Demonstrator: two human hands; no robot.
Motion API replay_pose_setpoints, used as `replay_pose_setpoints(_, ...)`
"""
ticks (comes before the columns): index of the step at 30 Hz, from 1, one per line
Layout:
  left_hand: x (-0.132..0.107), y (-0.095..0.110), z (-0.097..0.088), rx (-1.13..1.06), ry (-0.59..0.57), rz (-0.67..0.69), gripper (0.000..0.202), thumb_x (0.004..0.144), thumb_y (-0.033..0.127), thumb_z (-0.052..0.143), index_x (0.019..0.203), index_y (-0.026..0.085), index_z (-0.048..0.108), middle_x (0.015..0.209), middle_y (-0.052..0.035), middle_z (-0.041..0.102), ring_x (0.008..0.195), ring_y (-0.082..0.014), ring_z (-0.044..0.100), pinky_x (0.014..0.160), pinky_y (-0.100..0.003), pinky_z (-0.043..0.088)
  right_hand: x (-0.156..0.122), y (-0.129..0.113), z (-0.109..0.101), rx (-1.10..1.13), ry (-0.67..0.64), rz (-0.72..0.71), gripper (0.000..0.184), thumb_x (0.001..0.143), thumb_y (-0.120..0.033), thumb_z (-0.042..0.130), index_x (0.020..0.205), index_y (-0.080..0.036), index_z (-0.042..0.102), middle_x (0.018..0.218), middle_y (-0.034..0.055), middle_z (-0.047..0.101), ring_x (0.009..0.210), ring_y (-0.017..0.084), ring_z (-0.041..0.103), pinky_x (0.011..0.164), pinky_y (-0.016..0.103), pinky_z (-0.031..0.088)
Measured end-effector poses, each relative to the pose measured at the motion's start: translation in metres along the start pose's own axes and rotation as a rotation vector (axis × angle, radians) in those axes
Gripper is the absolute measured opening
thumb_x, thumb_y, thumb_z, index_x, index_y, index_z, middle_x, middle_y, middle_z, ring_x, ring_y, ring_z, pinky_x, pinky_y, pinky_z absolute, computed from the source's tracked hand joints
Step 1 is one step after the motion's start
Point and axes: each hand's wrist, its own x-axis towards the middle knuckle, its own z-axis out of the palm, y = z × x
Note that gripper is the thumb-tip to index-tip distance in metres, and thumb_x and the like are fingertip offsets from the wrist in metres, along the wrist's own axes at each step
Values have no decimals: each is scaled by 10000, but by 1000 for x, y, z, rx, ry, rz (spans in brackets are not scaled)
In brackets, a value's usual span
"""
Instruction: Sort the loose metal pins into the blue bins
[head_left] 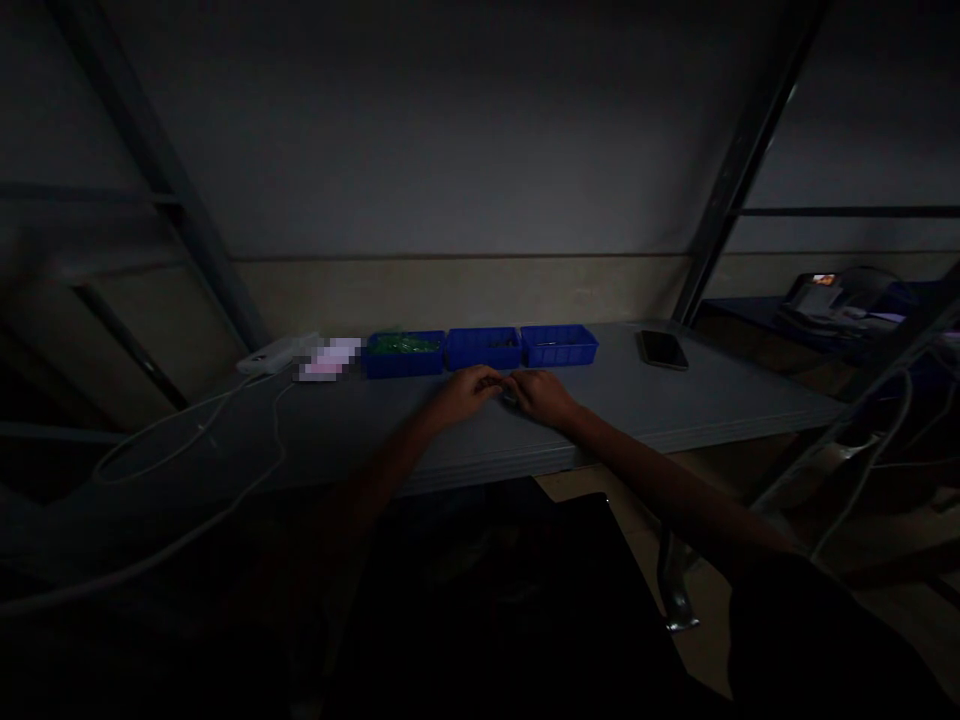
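Both hands meet over the grey tabletop [360, 430], in front of three blue bins. My left hand [471, 392] is closed, its fingertips pinched together close to the other hand. My right hand [541, 394] is closed too, with a small dark piece [510, 397] showing under its fingers; the dim light hides what kind it is. The left blue bin [405, 365] holds green, shiny material [403, 343]. Small dark bits lie in the middle blue bin [480, 350], and a few thin small pieces in the right blue bin [559, 353].
A dark phone [663, 350] lies on the table to the right. At the left are a white power strip [274, 357] and a trailing white cable [279, 430]. Metal posts [727, 200] stand at both sides. Another bench with a lit screen [823, 280] is at the far right.
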Motion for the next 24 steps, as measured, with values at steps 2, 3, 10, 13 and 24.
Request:
replay_pose_setpoints(2,0,-2,1,6,1,-1,204,758,232,571,933,139,619,830,-38,645,753,-148,591,715,-284,482,0,0,0,5,-3,9,375,952,-328,273,964,-137,595,936,124,667,821,185,614,679,255,366)
replay_pose_setpoints(3,0,-3,1,12,-2,1,199,752,227,577,926,141,620,826,-36,642,750,-146,590,712,-284,483,0,0,0,9,-8,7,377,952,-334,273,962,-137,594,933,125,666,821,184,614,678,255,365)
replay_pose_setpoints(10,0,-2,-1,61,-3,23,158,771,245,563,881,153,629,808,-30,641,741,-146,590,701,-277,471,-1,1,1,42,-7,-46,362,951,-342,291,957,-136,589,907,112,661,812,170,604,689,245,360)
replay_pose_setpoints(13,-2,3,-3,115,3,69,151,783,259,560,868,157,631,783,-28,628,725,-146,583,685,-269,458,-1,3,2,45,9,-51,362,952,-323,290,935,-132,596,895,110,663,802,163,601,695,242,356)
replay_pose_setpoints(24,-3,7,-3,143,32,58,175,795,221,540,929,152,628,878,-51,651,785,-156,589,743,-281,461,1,5,6,95,65,-67,335,948,-301,301,928,-137,593,879,96,658,788,156,590,693,232,351)
